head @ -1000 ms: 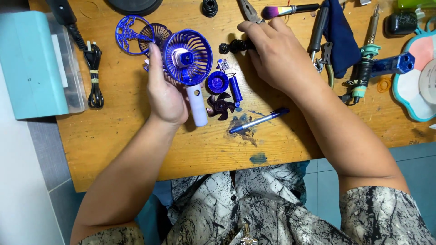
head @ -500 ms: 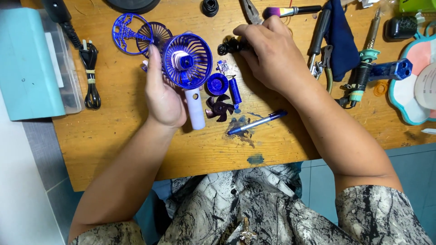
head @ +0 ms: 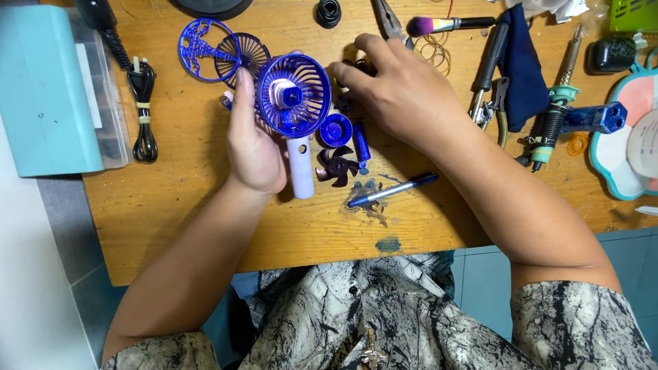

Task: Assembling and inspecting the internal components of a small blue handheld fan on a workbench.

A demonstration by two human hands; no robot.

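My left hand grips a small blue hand fan with a pale lilac handle, its front cage off and the white motor hub showing. My right hand lies palm down just to the right of the fan, fingers curled over small dark parts on the wooden table; whether it holds one is hidden. Below the fan lie a dark purple fan blade, a round blue cap and a small blue cylinder. Two blue grilles rest at the upper left.
A blue pen lies near the front edge. A teal box and a black power cord are at the left. Pliers, a make-up brush, a dark cloth, a soldering iron and a round pastel dish crowd the right.
My right hand has slid left from the small black part toward the fan, and the view has shifted slightly. My left hand keeps the fan in the same grip.
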